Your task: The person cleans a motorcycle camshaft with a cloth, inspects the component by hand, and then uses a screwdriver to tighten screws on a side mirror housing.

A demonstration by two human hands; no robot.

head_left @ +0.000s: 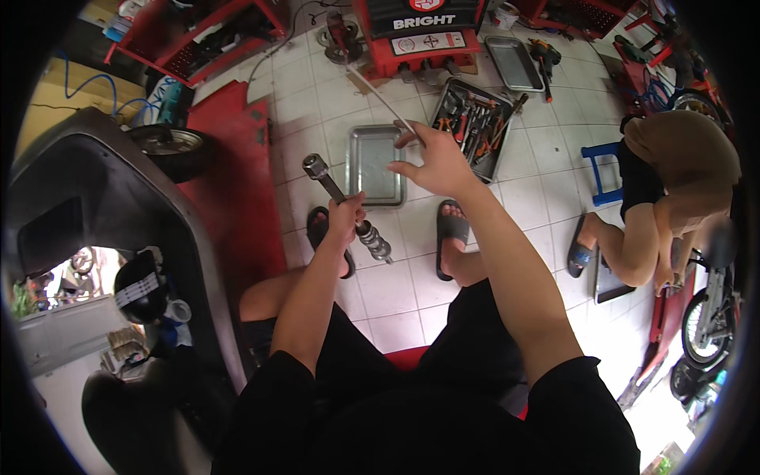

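My left hand (pixel 346 218) is closed around a long metal shaft (pixel 327 179). The shaft has a thick hex-shaped head at its upper end and a ringed, stepped lower end. It slants over the floor above my left sandal. To its right, my right hand (pixel 437 162) reaches forward with thumb and forefinger spread apart. A thin pale rod or hose (pixel 380 96) runs up to its fingertips; whether it is touched I cannot tell. Below and beside that hand lies a shallow metal tray (pixel 355 166). A dark tray of hand tools (pixel 473 119) is just beyond it, partly hidden.
A grey scooter body (pixel 158 190) stands close on my left, beside a red platform (pixel 229 174). Ahead are a red machine (pixel 427 47), another metal tray (pixel 514 63) and a power drill (pixel 545 57). At right, another person (pixel 673 174) sits bent over near a motorcycle (pixel 704 324).
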